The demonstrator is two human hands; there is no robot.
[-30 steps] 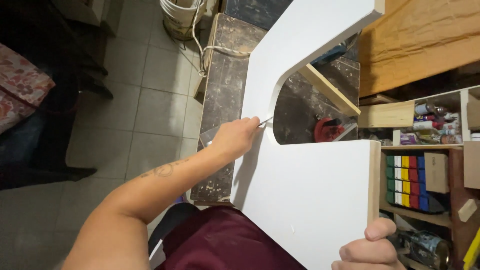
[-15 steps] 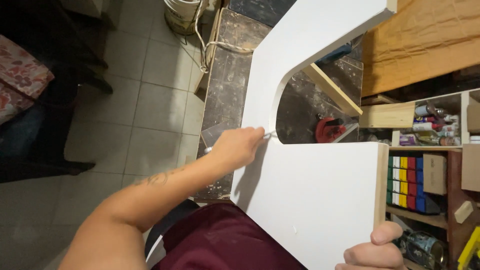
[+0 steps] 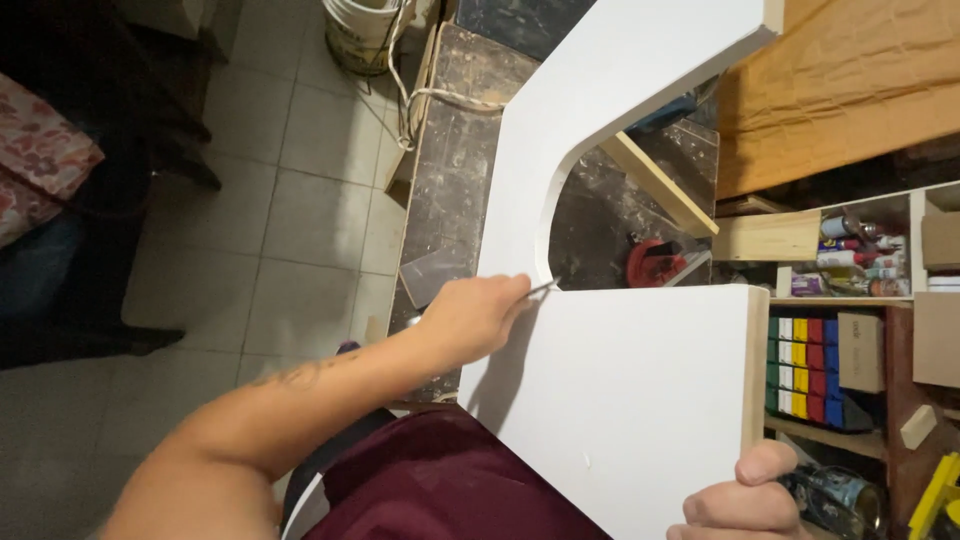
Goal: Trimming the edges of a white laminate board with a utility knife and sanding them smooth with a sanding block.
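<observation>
While left hand (image 3: 470, 315) scrapes cutout edge, white panel (image 3: 620, 380)

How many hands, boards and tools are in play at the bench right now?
Hands: 2, left hand and right hand
White U-shaped board: 1
Thin metal tool in the left hand: 1
Red clamp on the bench: 1
White bucket on the floor: 1
Total: 6

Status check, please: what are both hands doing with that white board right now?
Left hand holds thin tool at white board cutout edge. Right hand grips board's corner. Nothing in the way.
</observation>
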